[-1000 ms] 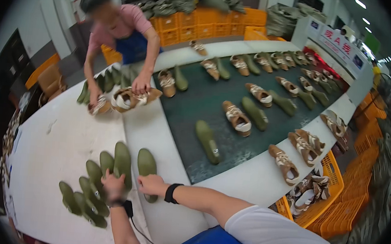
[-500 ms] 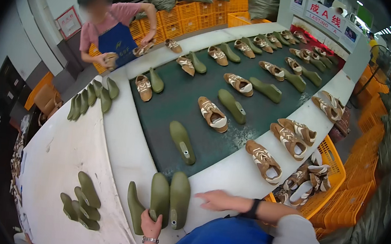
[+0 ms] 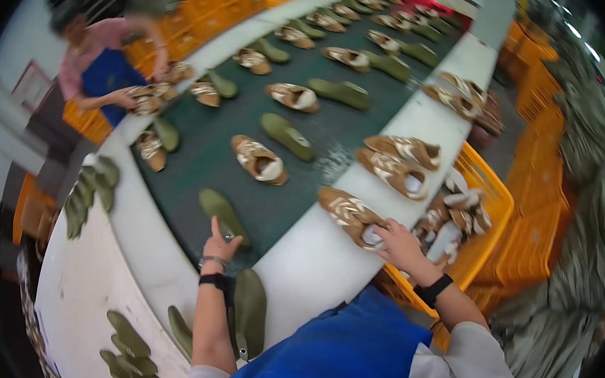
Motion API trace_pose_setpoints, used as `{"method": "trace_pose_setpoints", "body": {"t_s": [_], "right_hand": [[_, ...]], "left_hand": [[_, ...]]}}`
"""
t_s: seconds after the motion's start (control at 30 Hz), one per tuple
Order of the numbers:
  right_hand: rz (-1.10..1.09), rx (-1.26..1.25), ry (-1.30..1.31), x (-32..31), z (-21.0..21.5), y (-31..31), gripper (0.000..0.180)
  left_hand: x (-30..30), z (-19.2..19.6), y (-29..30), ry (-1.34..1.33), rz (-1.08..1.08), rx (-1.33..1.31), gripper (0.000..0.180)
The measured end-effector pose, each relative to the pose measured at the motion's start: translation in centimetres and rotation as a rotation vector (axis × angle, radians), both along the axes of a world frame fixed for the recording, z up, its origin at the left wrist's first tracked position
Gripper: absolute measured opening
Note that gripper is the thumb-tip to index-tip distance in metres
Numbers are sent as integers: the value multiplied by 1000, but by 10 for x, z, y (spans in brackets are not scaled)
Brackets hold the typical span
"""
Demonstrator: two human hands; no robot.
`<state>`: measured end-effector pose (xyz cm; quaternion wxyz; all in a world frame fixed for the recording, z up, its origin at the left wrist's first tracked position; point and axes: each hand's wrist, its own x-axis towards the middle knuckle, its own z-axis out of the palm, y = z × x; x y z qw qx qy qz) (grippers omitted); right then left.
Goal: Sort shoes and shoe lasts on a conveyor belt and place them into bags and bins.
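Observation:
My left hand (image 3: 220,245) reaches over the near end of a dark green belt. Its index finger and thumb are spread at the heel end of an olive-green shoe last (image 3: 220,209); whether they touch it I cannot tell. On the white ledge to the right, my right hand (image 3: 399,246) grips the heel of a brown sneaker (image 3: 347,213) with white stripes and laces. Another brown sneaker (image 3: 253,158) and a green last (image 3: 287,136) lie farther along the belt. Near my left forearm, a large green last (image 3: 249,310) stands on the white ledge, partly hidden by the arm.
A yellow crate (image 3: 497,206) holding sneakers stands below the ledge on my right. Paired sneakers (image 3: 393,169) sit along that ledge. Loose lasts (image 3: 132,347) lie on the white table at left. Across the belt, a person in a blue apron (image 3: 104,71) handles sneakers.
My left hand has left the lasts on the near ledge and moved forward to the one on the belt. My right hand has moved right onto the sneaker's heel. The view has turned.

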<state>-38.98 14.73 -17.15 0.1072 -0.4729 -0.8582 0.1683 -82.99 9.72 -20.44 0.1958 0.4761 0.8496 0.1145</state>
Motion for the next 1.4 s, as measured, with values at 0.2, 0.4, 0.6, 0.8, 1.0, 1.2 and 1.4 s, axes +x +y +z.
{"method": "trace_pose_setpoints", "body": {"t_s": [0.2, 0.4, 0.6, 0.8, 1.0, 1.2, 1.4], "right_hand": [[-157, -64, -71, 14, -16, -21, 35], [143, -135, 42, -61, 14, 9, 37], [521, -17, 239, -219, 64, 33, 38], [610, 44, 137, -405, 28, 52, 38], [501, -244, -54, -474, -44, 69, 50], [702, -339, 74, -339, 4, 59, 43], [296, -1309, 340, -57, -1, 39, 24]], "left_hand": [[-7, -66, 59, 97, -91, -12, 75], [-9, -32, 23, -424, -228, 168, 89], [-22, 83, -76, -320, -287, 182, 61], [17, 80, -237, -79, -15, 292, 62], [59, 26, -272, -97, 295, 338, 74], [42, 5, -267, -52, 240, 308, 61], [48, -5, -277, -82, 274, 313, 62]]}}
